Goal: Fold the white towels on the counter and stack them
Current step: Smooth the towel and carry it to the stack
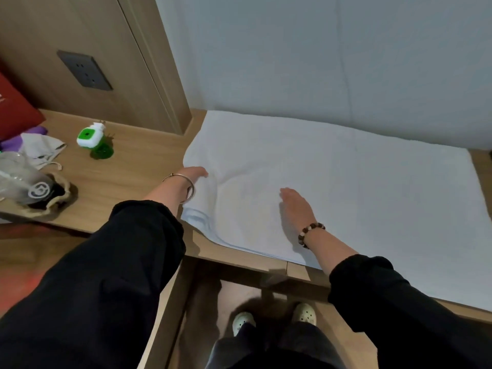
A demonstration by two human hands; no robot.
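The white towel (pixel 346 182) lies spread on the counter (pixel 133 177), layered at its near edge, and no stack is visible, so folding appears to be at an early stage. The right hand (pixel 295 206) rests flat on it with fingers straight. The left hand (pixel 191 174) is at its left edge with fingers hidden in the cloth, so the grip cannot be told.

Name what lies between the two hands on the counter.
Only white towel, slightly creased, lies between the left hand and the right hand; the head view shows it.

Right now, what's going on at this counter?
A person in black sleeves is working on a white towel spread over the wooden counter. The right hand lies flat on the cloth, while the left hand is at the towel's bunched left edge, its fingers partly hidden. No folded stack shows yet.
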